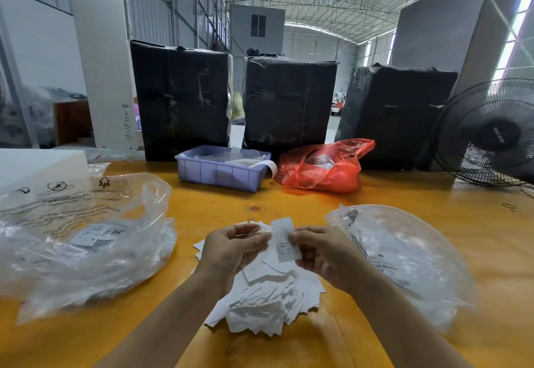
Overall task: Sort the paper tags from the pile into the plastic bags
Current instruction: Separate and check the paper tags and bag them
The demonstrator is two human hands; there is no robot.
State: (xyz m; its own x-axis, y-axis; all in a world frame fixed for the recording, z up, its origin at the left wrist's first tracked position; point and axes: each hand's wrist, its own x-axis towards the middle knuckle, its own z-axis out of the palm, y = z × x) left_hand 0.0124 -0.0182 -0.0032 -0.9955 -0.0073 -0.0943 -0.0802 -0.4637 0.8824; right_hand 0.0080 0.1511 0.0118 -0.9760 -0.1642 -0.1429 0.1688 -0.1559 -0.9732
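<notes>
My right hand (320, 255) and left hand (234, 247) pinched one paper tag (284, 239) upright above the pile (268, 304).

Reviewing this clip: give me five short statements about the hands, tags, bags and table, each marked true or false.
1. The right hand pinches a printed paper tag. True.
2. The pile of tags lies inside the blue tray. False: it lies on the table, under the hands.
3. A clear plastic bag lies left of the pile. True.
4. The red bag is in the left hand. False: it sits beside the tray.
5. A fan stands at the far left. False: far right.
</notes>
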